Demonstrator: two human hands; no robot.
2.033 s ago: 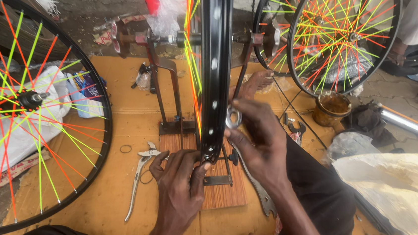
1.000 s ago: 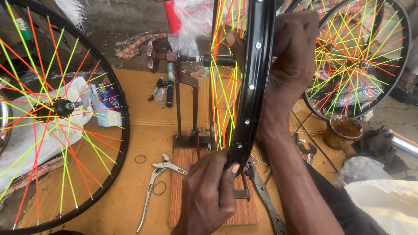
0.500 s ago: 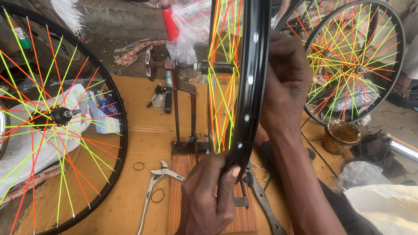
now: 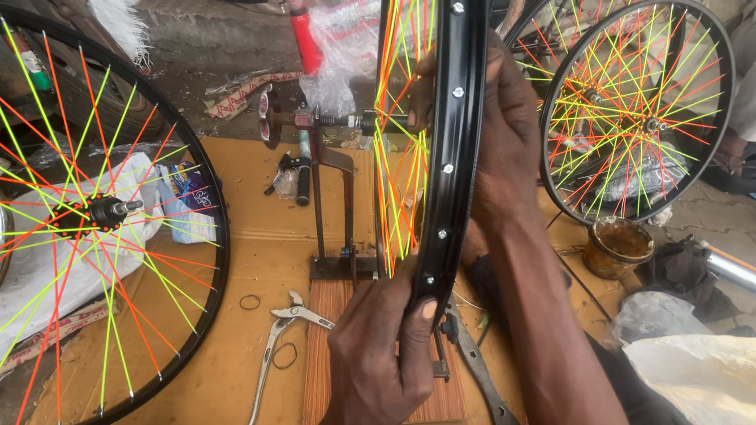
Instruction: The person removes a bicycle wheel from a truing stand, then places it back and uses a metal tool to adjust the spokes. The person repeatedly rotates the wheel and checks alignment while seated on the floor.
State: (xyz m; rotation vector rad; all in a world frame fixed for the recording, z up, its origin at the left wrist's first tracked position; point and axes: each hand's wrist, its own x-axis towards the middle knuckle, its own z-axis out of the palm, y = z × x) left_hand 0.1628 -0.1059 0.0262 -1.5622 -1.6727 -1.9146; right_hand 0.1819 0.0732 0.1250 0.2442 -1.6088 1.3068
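Little has changed in the last half second: both hands keep their hold on the black rim (image 4: 453,135), upright in the metal stand (image 4: 333,207). Left of the stand lie pliers (image 4: 272,356). The left hand (image 4: 377,365) clamps the rim's bottom; the right hand (image 4: 503,140) wraps its upper right side.

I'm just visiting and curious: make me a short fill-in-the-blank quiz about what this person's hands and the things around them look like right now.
1. The left hand grips the bottom of a black wheel ____.
2. The right hand holds the rim higher up, on the side towards the ____ wheel leaning at the right.
3. On the cardboard, left of the wooden base, lie metal ____.
4. The small tin near the right wheel holds something ____ in colour.

Missing words: rim; spoked; pliers; brown
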